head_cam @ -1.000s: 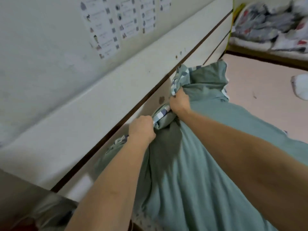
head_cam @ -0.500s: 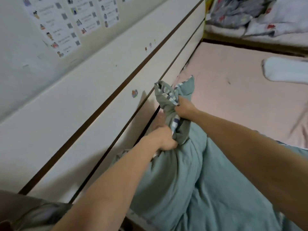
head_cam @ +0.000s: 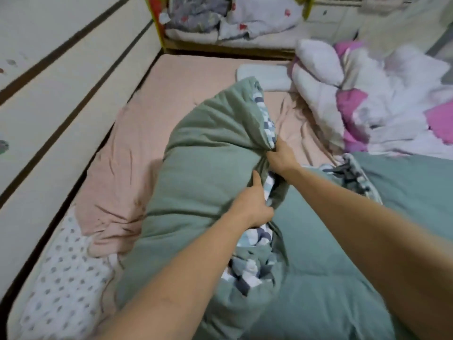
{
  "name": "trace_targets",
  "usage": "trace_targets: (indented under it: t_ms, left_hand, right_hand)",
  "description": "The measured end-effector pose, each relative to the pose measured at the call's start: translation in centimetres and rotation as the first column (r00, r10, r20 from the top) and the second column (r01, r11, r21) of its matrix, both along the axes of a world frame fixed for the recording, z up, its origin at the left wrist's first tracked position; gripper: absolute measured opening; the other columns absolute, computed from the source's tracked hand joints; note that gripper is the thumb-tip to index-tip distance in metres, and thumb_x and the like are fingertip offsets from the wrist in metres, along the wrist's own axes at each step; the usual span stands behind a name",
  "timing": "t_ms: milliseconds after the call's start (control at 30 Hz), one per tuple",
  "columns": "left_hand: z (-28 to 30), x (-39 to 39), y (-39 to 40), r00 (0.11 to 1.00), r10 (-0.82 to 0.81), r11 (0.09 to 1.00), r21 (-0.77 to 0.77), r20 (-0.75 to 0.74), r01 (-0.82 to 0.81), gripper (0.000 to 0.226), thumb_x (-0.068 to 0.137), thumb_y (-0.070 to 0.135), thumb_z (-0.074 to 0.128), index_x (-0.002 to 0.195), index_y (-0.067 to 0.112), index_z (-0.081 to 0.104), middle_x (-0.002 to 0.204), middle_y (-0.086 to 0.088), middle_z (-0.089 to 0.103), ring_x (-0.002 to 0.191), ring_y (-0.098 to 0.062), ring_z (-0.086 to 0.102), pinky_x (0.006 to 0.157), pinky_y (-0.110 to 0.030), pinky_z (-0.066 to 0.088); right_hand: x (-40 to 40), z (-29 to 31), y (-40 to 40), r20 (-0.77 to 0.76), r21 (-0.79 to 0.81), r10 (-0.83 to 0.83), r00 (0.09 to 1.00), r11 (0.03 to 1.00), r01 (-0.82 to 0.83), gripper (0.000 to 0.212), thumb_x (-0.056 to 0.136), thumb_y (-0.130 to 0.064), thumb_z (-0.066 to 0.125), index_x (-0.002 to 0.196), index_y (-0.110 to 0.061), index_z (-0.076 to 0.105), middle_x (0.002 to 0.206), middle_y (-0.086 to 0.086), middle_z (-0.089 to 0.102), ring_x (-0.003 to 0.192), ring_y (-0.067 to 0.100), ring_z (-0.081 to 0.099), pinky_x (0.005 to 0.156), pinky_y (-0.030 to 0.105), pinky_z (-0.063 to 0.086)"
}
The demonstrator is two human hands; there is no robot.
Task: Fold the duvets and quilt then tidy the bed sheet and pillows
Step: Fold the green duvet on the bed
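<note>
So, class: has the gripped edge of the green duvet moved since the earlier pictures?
Yes. The duvet edge, gripped by both hands, has come away from the wall panel toward the middle of the pink sheet.

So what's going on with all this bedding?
A person is folding a green duvet on a bed with a pink sheet. Both hands grip its bunched edge, where the checked underside shows: the left hand nearer, the right hand further along. A white and pink quilt lies crumpled at the far right, beside a pale pillow. Nothing looks neatly folded yet.
</note>
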State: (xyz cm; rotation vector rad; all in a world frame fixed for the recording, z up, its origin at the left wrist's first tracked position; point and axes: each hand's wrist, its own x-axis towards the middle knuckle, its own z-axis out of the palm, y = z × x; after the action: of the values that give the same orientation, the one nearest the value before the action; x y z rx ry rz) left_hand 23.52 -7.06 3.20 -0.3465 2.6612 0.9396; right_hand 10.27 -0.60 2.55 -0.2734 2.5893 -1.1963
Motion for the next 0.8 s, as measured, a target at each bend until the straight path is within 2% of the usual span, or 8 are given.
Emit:
trace_targets:
  t_ms: [100, 200, 300, 400, 500, 600, 700, 800]
  left_hand:
    - [-3.8, -2.1, 7.5, 0.990, -0.075, 0.997, 0.043, 0.116, 0.070, 0.096, 0.087, 0.022, 0.057, 0.152, 0.010, -0.012, 0.132, -0.021, 0.055, 0.116, -0.035, 0.055, 0.091, -0.037, 0.043]
    - [-7.7, -2.4, 10.4, 0.962, -0.174, 0.983, 0.104, 0.212, 0.154, 0.073, 0.087, 0.027, 0.060, 0.149, 0.011, 0.025, 0.134, -0.016, 0.055, 0.123, -0.031, 0.052, 0.101, -0.036, 0.043]
    - [-8.7, -2.8, 9.1, 0.994, -0.042, 0.987, -0.156, -0.103, 0.025, 0.043, 0.093, 0.026, 0.052, 0.135, 0.015, 0.049, 0.125, -0.011, 0.059, 0.120, -0.030, 0.052, 0.100, -0.038, 0.042]
    - [-8.5, -2.8, 7.3, 0.980, -0.097, 0.901, -0.433, -0.173, 0.013, 0.056, 0.096, 0.037, 0.045, 0.147, 0.017, 0.031, 0.149, -0.008, 0.035, 0.139, -0.026, 0.028, 0.111, -0.037, 0.024]
    - [-9.0, -2.1, 6.7, 0.988, -0.146, 0.866, -0.475, 0.051, 0.153, 0.069, 0.098, 0.048, 0.036, 0.154, 0.019, 0.007, 0.162, -0.005, 0.001, 0.149, -0.024, -0.002, 0.119, -0.042, -0.001]
    - [-9.8, -1.8, 6.9, 0.984, -0.165, 0.859, -0.481, 0.065, 0.175, 0.071, 0.099, 0.050, 0.031, 0.154, 0.021, -0.002, 0.161, -0.005, -0.010, 0.148, -0.023, -0.011, 0.118, -0.047, -0.007]
    - [-9.6, -2.5, 6.9, 0.989, -0.148, 0.868, -0.477, 0.019, 0.139, 0.068, 0.100, 0.051, 0.027, 0.154, 0.021, -0.001, 0.161, -0.005, -0.009, 0.148, -0.022, -0.010, 0.118, -0.048, -0.007]
    - [-8.9, -4.4, 7.9, 0.979, -0.141, 0.882, -0.468, -0.148, 0.056, 0.066, 0.099, 0.053, 0.022, 0.154, 0.021, 0.003, 0.162, -0.005, -0.002, 0.149, -0.021, -0.005, 0.118, -0.047, -0.006]
  right_hand:
    - [-1.7, -4.6, 8.6, 0.113, 0.037, -0.146, 0.983, 0.989, 0.142, 0.029, 0.089, -0.010, 0.048, 0.117, -0.003, 0.050, 0.115, 0.019, 0.060, 0.107, 0.034, 0.055, 0.084, 0.036, 0.047]
    - [-0.4, -8.7, 13.3, 0.285, 0.112, -0.168, 0.944, 0.984, 0.141, 0.013, 0.093, -0.016, 0.053, 0.097, -0.005, 0.049, 0.095, 0.011, 0.053, 0.092, 0.026, 0.051, 0.072, 0.033, 0.043]
    - [1.0, -11.5, 14.5, 0.390, 0.108, -0.194, 0.900, 0.981, 0.164, 0.031, 0.093, -0.034, 0.057, 0.103, -0.007, 0.045, 0.100, 0.011, 0.049, 0.085, 0.022, 0.049, 0.068, 0.029, 0.041]
    - [1.6, -12.3, 14.1, 0.506, -0.037, -0.227, 0.832, 0.958, 0.284, 0.057, 0.088, -0.048, 0.061, 0.118, 0.000, 0.048, 0.106, 0.012, 0.052, 0.088, 0.022, 0.051, 0.057, 0.024, 0.037]
    - [1.6, -12.5, 13.0, 0.606, -0.113, -0.273, 0.747, 0.900, 0.421, 0.085, 0.080, -0.054, 0.067, 0.138, -0.001, 0.034, 0.132, 0.012, 0.049, 0.119, 0.028, 0.051, 0.093, 0.033, 0.044]
    - [1.8, -12.8, 12.1, 0.683, -0.151, -0.262, 0.682, 0.863, 0.483, 0.076, 0.078, -0.045, 0.073, 0.133, -0.002, 0.044, 0.129, 0.010, 0.055, 0.115, 0.028, 0.056, 0.095, 0.034, 0.045]
    - [1.4, -11.5, 11.2, 0.538, -0.171, -0.328, 0.776, 0.860, 0.482, 0.033, 0.087, -0.016, 0.064, 0.112, 0.006, 0.060, 0.109, 0.018, 0.065, 0.103, 0.032, 0.063, 0.082, 0.035, 0.050]
    - [-0.9, -10.0, 11.7, 0.214, -0.210, -0.439, 0.873, 0.852, 0.480, 0.021, 0.085, -0.014, 0.059, 0.094, 0.003, 0.066, 0.095, 0.022, 0.069, 0.093, 0.034, 0.065, 0.080, 0.041, 0.051]
